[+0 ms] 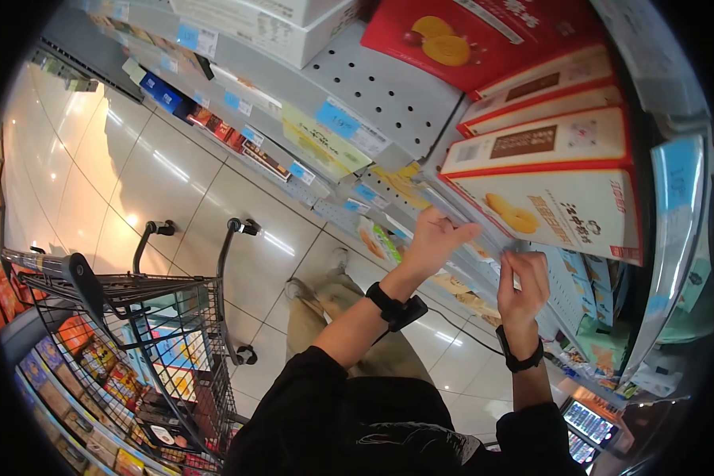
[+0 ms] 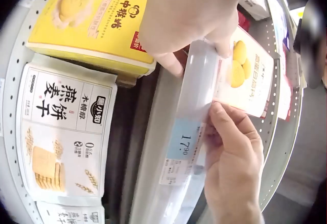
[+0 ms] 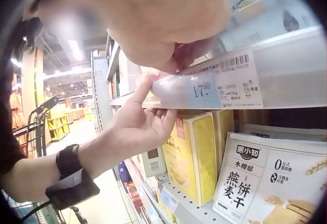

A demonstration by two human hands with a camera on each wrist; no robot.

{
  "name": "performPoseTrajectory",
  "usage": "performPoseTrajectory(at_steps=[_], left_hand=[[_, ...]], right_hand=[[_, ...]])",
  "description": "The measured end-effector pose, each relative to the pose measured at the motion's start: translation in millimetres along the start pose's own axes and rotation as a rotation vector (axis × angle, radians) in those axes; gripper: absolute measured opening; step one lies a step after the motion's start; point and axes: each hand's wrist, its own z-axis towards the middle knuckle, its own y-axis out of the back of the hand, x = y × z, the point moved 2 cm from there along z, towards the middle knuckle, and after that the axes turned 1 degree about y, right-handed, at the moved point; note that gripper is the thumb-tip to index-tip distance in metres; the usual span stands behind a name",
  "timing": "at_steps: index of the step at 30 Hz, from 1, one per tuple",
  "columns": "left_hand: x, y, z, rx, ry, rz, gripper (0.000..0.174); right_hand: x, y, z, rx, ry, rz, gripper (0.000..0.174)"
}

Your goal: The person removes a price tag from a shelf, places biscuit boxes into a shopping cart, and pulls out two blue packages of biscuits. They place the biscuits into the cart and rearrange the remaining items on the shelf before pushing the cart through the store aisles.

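At the shelf's front edge, a clear plastic price strip (image 2: 196, 83) carries a blue-and-white price tag (image 3: 207, 92) reading 17.90. My left hand (image 1: 436, 242) grips the strip near the tag's end, thumb at its upper side and fingers below in the right wrist view. My right hand (image 1: 523, 285) has thumb and fingers bent together, pinching the strip's edge beside the tag (image 2: 179, 144). Its fingertips are partly hidden in the right wrist view. Just behind the strip stands a white-and-red biscuit box (image 1: 543, 202).
On the shelf below are a yellow biscuit box (image 2: 94, 22) and white oat biscuit packs (image 2: 66, 132). A red box (image 1: 472, 40) lies farther along the upper shelf. A black wire shopping cart (image 1: 159, 349) holding goods stands on the tiled floor at the left.
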Motion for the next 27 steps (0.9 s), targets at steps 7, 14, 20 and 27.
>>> performPoseTrajectory(at_steps=[7,14,20,27], left_hand=[[-2,-4,5,0.044,-0.068,-0.059,0.034],[-9,-9,8,0.082,-0.029,-0.08,0.033],[-11,-11,9,0.063,0.013,-0.101,0.034],[-21,-4,12,0.133,-0.087,0.095,0.033]], right_hand=[[4,0,6,0.057,-0.017,-0.062,0.02],[3,2,7,0.114,0.005,-0.102,0.02],[1,3,6,0.14,-0.009,-0.134,0.019],[3,5,7,0.15,-0.105,-0.111,0.012]])
